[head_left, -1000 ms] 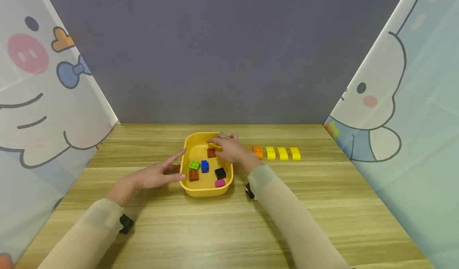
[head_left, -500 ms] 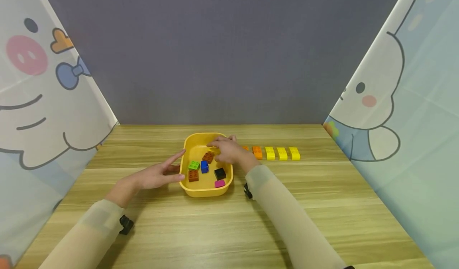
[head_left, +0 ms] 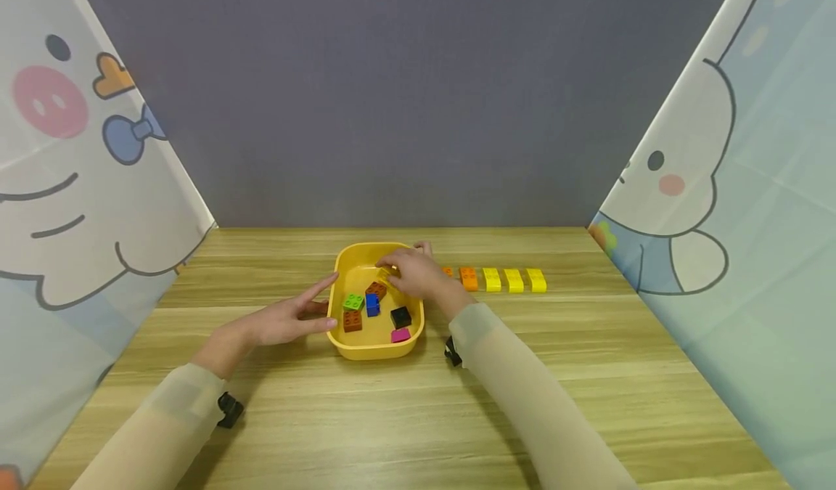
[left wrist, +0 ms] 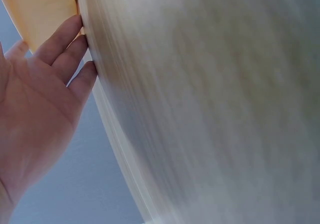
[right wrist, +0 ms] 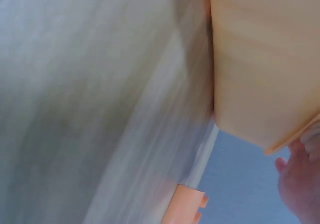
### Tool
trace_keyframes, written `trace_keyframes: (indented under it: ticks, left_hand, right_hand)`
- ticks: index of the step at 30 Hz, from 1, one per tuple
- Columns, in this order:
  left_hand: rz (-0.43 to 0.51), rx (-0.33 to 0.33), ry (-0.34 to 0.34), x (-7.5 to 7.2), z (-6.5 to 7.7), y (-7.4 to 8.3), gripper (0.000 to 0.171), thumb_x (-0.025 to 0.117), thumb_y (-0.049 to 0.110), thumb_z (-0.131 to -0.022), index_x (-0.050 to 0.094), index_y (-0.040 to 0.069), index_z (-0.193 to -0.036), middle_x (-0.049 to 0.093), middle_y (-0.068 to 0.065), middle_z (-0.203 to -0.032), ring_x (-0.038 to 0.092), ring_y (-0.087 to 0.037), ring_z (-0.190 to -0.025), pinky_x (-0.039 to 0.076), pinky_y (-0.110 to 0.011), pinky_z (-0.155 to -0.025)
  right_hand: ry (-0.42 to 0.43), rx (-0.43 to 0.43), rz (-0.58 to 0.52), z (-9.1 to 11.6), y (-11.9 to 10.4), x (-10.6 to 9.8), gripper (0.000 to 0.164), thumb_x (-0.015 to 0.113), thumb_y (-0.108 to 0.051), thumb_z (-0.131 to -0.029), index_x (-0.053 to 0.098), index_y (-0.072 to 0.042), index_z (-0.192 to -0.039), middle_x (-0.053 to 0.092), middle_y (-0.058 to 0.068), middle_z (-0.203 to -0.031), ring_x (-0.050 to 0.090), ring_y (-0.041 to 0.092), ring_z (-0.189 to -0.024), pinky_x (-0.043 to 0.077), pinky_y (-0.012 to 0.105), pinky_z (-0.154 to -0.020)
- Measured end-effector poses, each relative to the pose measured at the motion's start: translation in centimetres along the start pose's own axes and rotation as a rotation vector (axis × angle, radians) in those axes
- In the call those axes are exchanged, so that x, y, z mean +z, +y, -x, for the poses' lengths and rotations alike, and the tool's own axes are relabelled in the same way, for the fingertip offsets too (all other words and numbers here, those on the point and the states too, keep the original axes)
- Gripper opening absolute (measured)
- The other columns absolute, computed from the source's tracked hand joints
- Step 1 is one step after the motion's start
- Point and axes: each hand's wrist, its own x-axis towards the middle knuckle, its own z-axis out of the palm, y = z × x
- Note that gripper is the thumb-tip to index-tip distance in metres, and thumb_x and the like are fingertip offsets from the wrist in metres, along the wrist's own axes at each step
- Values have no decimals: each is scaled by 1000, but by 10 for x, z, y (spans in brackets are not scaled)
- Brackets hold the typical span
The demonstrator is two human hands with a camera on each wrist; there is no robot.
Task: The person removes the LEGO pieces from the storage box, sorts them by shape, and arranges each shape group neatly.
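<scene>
I have the left hand point(head_left: 281, 321) at the left side of the yellow bin point(head_left: 374, 353), its fingers straight and spread against the rim. The right hand point(head_left: 418, 272) reaches over the right rim, and I read its bent fingers as pinching a small yellow brick point(head_left: 385, 279) inside. Near that brick I see a dark brown brick point(head_left: 375, 289) and a blue brick point(head_left: 372, 305). Right of the bin, orange bricks point(head_left: 468, 279) and three bright yellow bricks point(head_left: 514, 280) line the bench point(head_left: 418, 432).

yellow tray point(head_left: 375, 353), blue brick point(head_left: 372, 305), wood-grained table point(head_left: 392, 425)
</scene>
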Motion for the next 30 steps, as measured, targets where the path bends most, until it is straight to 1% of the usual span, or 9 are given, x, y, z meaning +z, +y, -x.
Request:
trace_keyframes:
  ticks: [3, 6, 9, 11, 14, 16, 22, 28, 30]
  left_hand:
    - [-2, -2, 2, 1, -1, 0, 89, 63, 55, -97, 2, 47, -161, 43, -14, -159, 43, -37, -145, 40, -61, -113]
    - [-7, -6, 4, 1, -1, -1, 90, 63, 56, -96, 2, 46, -162, 43, -14, -158, 43, -37, -145, 40, -62, -112]
    - [-9, -12, 3, 1, 0, -2, 90, 63, 56, -96, 2, 46, -162, 43, -15, -158, 43, -38, -145, 41, -62, -112]
    - [-6, -11, 0, 1, 0, -2, 90, 63, 56, -97, 2, 46, -162, 43, -15, -158, 43, -39, -145, 41, -62, -111]
    - [-3, -6, -1, 0, -1, -2, 89, 63, 55, -97, 2, 46, -162, 43, -14, -159, 43, -38, -145, 42, -62, -111]
    - [-3, -4, 0, 0, -1, -2, 89, 62, 55, -97, 2, 46, -162, 42, -14, -159, 42, -39, -145, 42, -62, -111]
    - [-13, -14, 6, 0, -1, -2, 88, 62, 56, -97, 2, 49, -161, 40, -15, -160, 40, -39, -147, 40, -63, -112]
    - [-23, -12, 14, 1, 0, -1, 88, 63, 57, -96, 2, 51, -160, 43, -14, -159, 42, -38, -146, 40, -63, -112]
    - [-26, -10, 16, 1, 0, -1, 88, 63, 57, -96, 2, 51, -160, 43, -14, -159, 43, -38, -145, 39, -63, -113]
  right_hand:
    - [61, -27, 15, 2, -1, -2, 37, 60, -31, -104, 61, -26, -140, 64, -8, -139, 56, 16, -131, 24, 51, -113]
    - [94, -45, -50, 4, -1, -4, 35, 59, -31, -105, 61, -26, -140, 65, -8, -137, 58, 15, -127, 25, 49, -112]
    - [120, -61, -179, 6, -1, -7, 29, 57, -30, -105, 63, -26, -134, 66, -8, -131, 60, 13, -120, 28, 47, -109]
    - [136, -72, -287, 8, -1, -10, 26, 56, -28, -106, 64, -25, -130, 65, -7, -129, 60, 13, -118, 34, 42, -110]
    - [162, -95, -454, 13, 1, -15, 21, 57, -24, -105, 65, -21, -125, 64, -5, -127, 60, 15, -115, 46, 37, -106]
    - [174, -107, -544, 16, 4, -18, 20, 57, -22, -105, 65, -20, -123, 63, -4, -127, 60, 18, -115, 53, 37, -100]
    - [179, -98, -716, 29, 13, -26, 19, 55, -22, -106, 61, -21, -124, 60, -2, -130, 63, 24, -118, 56, 40, -98]
    - [160, -75, -926, 44, 24, -33, 24, 51, -12, -107, 52, -7, -131, 57, 11, -128, 66, 33, -108, 61, 52, -85]
    - [185, -69, -928, 49, 29, -34, 24, 50, -12, -107, 53, -7, -131, 58, 11, -125, 66, 33, -104, 62, 50, -83]
